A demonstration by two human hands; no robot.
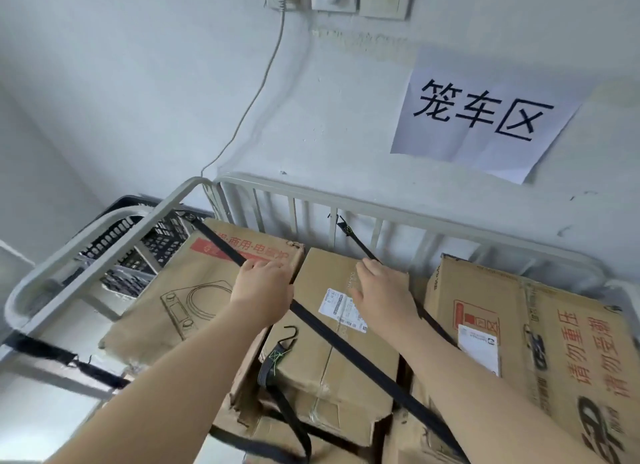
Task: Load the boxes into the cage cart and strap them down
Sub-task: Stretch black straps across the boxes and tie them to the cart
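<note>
Hooked to left rail of grey metal cage cart (194, 183): long black flat strap (214, 240), partly hidden where left hand (263, 285) curls round it atop brown cardboard boxes (194, 290). Beneath right hand (382, 290), fingers spread flat: second black strap (360, 245), lower end cut off.

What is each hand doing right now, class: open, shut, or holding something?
Left hand: grips the left black strap.
Right hand: open, fingers flat on the middle box, over the second strap.
</note>
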